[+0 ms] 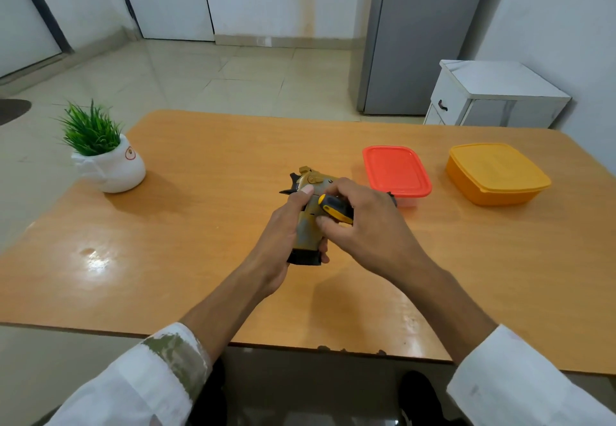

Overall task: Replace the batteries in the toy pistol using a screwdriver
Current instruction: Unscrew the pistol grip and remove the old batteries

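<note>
Clamped toy pistol (pixel 307 225) in left grip (pixel 280 239), presumably to steady it for the screwdriver (pixel 335 209) clenched in right grip (pixel 370 225).

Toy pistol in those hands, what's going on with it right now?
A person grips the toy pistol by its handle in the left hand, over the wooden table. The right hand holds a yellow-and-black screwdriver against the pistol's side; its tip is hidden, so whether a screw is turning is unclear. A red-lidded container and a yellow container sit closed to the right.
</note>
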